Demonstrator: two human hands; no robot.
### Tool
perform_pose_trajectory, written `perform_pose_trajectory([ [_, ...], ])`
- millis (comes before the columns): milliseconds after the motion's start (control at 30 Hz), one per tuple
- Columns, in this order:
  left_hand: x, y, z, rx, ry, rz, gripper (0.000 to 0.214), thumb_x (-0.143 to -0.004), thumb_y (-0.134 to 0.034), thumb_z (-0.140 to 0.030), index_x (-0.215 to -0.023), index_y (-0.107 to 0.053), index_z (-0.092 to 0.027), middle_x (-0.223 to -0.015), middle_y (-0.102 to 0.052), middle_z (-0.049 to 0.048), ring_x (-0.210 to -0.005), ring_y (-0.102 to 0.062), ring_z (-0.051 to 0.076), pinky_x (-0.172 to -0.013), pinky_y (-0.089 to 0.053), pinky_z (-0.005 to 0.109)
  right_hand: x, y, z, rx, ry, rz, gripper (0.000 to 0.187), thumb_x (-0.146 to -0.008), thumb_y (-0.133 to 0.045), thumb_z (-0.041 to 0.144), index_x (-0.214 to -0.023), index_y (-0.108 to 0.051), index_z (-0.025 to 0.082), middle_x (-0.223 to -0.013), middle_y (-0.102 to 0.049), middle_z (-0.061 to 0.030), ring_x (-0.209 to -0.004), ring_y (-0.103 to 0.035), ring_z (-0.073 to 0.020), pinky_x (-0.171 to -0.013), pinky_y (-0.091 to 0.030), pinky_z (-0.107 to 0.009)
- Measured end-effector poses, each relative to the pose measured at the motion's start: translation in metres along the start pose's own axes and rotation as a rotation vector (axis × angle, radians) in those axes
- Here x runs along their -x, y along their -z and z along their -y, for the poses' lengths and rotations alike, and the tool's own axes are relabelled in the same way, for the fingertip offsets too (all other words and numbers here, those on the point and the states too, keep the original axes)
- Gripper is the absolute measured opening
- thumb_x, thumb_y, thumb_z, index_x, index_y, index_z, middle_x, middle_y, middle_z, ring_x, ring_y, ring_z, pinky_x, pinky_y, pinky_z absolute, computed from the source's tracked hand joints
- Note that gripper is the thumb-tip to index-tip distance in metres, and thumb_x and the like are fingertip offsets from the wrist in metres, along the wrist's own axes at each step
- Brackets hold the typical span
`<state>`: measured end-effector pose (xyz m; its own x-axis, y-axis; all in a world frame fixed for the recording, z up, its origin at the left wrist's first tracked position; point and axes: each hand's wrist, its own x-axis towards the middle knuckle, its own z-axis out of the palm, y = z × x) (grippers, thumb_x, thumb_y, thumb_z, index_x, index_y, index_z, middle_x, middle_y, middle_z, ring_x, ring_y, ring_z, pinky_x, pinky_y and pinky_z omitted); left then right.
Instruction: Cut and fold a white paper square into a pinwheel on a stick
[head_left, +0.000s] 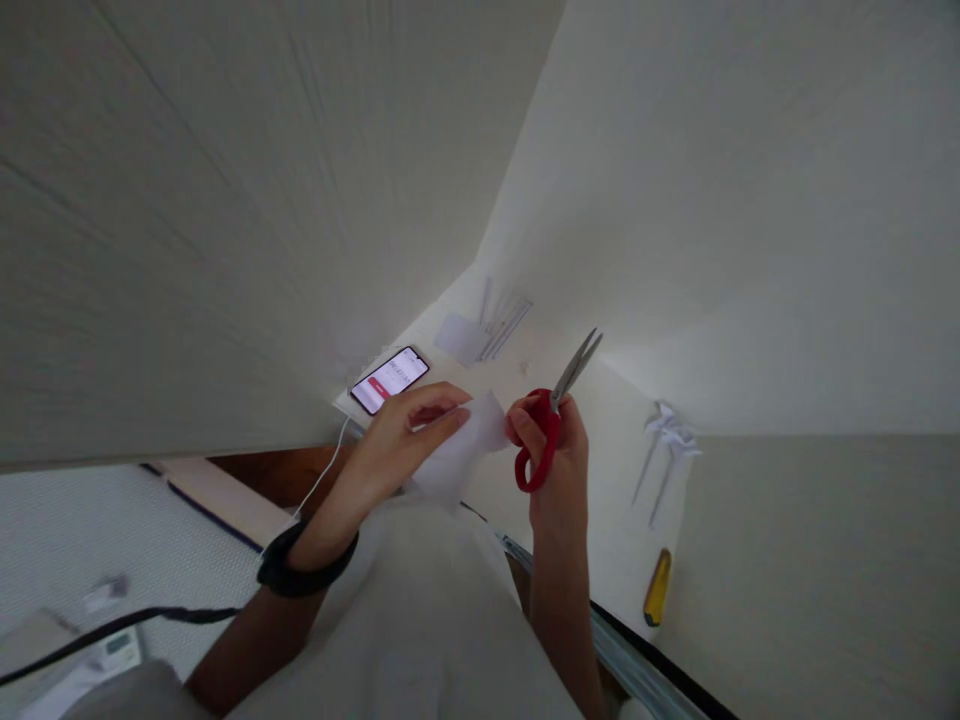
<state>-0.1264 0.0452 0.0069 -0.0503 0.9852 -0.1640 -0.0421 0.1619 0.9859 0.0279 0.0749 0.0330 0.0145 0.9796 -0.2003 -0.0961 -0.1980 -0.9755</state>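
Observation:
My left hand [409,432] pinches a white sheet of paper [455,462] between thumb and fingers, low over the white table. Red-handled scissors [541,440] are in my right hand [559,450], their metal blades slightly parted and pointing up and away from me. The right fingertips also meet the paper's right corner; whether they grip it is hard to tell. Beyond the paper lie a pale square piece of paper [460,340] and several thin sticks or strips [504,328].
A lit phone [390,380] with a white cable [324,472] lies at the table's left. White paper shapes on thin stems [670,437] and a yellow-handled tool [658,588] lie at the right. Walls [675,200] enclose the table's far sides.

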Motion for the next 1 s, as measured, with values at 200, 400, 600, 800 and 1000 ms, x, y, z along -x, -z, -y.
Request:
perform_pose_trajectory([
  [200, 0.018, -0.005, -0.002, -0.066, -0.029, -0.023, 0.017, -0.087, -0.061, -0.033, -0.084, -0.071, -0.020, -0.083, -0.073, 0.0004, -0.079, -0.066, 0.016, -0.071, -0.050, 0.024, 0.008, -0.001, -0.008, 0.009, -0.017, 0.134, 0.024, -0.071, -0.077, 0.019, -0.083, -0.057, 0.023, -0.075, -0.067, 0.0043, -0.066, -0.059, -0.0114, -0.063, -0.048, -0.025],
  [400, 0.018, -0.007, -0.005, -0.157, -0.110, -0.058, 0.022, -0.090, -0.058, -0.035, -0.085, -0.071, -0.019, -0.081, -0.073, 0.0008, -0.078, -0.065, 0.016, -0.067, -0.048, 0.023, 0.002, -0.003, -0.007, -0.027, 0.083, 0.227, 0.025, -0.071, -0.075, 0.013, -0.084, -0.057, 0.024, -0.075, -0.068, 0.0052, -0.070, -0.062, -0.0109, -0.063, -0.049, -0.023],
  [600, -0.001, -0.028, -0.019, -0.241, -0.234, 0.017, 0.015, -0.089, -0.056, -0.024, -0.086, -0.070, -0.018, -0.081, -0.073, 0.0004, -0.078, -0.066, 0.014, -0.068, -0.048, 0.021, -0.007, 0.019, -0.001, -0.010, 0.196, 0.126, 0.027, -0.067, -0.077, 0.012, -0.082, -0.058, 0.022, -0.072, -0.066, 0.0065, -0.067, -0.061, -0.0094, -0.062, -0.048, -0.021],
  [800, -0.019, -0.060, -0.027, -0.256, -0.319, 0.156, 0.014, -0.090, -0.056, -0.020, -0.084, -0.068, -0.018, -0.079, -0.071, -0.0009, -0.073, -0.063, 0.011, -0.066, -0.046, 0.019, -0.012, 0.048, 0.007, -0.006, 0.254, -0.039, 0.026, -0.065, -0.077, 0.013, -0.080, -0.058, 0.021, -0.073, -0.065, 0.0059, -0.060, -0.056, -0.0075, -0.059, -0.046, -0.020],
  [1000, -0.025, -0.090, -0.031, -0.272, -0.320, 0.252, 0.019, -0.092, -0.056, -0.028, -0.083, -0.069, -0.017, -0.077, -0.070, 0.0000, -0.072, -0.062, 0.012, -0.068, -0.046, 0.022, -0.006, 0.076, 0.015, -0.009, 0.256, -0.141, 0.027, -0.065, -0.077, 0.012, -0.080, -0.057, 0.020, -0.074, -0.064, 0.0052, -0.060, -0.055, -0.0070, -0.058, -0.044, -0.018],
])
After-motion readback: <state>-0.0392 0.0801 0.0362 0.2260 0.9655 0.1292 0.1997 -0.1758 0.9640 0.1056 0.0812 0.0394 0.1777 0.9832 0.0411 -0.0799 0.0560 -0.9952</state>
